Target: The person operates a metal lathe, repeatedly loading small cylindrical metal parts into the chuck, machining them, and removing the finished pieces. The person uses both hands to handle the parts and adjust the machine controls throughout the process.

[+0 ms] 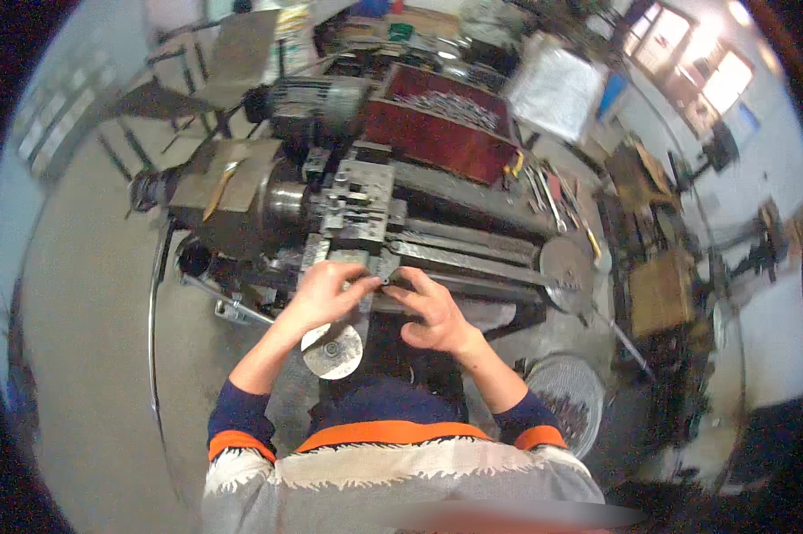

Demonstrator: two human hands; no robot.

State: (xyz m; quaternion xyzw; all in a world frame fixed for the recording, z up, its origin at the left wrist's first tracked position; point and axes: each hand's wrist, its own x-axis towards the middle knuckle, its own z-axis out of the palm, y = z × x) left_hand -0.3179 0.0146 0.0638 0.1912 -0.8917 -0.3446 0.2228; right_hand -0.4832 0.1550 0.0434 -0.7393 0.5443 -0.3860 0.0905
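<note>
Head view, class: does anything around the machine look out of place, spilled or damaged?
Mildly odd: a slender yellowish tool lies askew atop the headstock, away from the wrenches. No clear spill or damage shows.

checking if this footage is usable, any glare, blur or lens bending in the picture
Head view: glare whitens the windows at upper right; head view: fisheye distortion bows the room toward a dark rim; head view: fine detail by the left hand and right hand is too soft to read, and a blurred streak crosses the lower edge.
</note>
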